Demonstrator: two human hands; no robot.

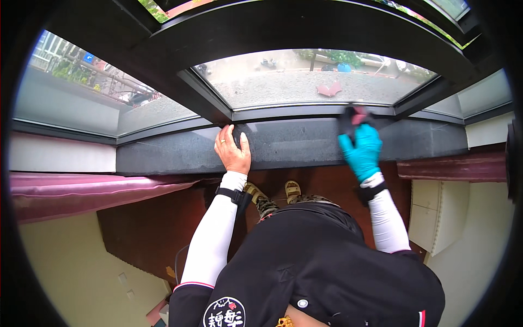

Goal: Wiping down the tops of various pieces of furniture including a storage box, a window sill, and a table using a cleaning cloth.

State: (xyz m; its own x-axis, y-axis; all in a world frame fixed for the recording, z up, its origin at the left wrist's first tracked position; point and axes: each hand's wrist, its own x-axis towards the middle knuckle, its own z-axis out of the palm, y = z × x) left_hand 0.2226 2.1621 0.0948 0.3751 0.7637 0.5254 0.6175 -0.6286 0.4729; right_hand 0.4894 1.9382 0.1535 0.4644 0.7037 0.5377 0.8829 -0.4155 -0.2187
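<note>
One-handed, gripped a dark cloth (353,121) in the right hand (363,146) at the back edge of the sill (294,140), rested the left hand (234,153) open there, apparently wiping, and likely needed a sideways slide.

Room interior, apparently a home, pink curtains (81,195) at both sides, dark stone windowsill (294,146), black-framed window (272,82) overlooking a street, white cabinet (425,215), reddish-brown floor (147,234).

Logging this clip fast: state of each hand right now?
Left hand: open at the dark sill, nothing visibly held.
Right hand: holding a dark cloth, blurred.
</note>
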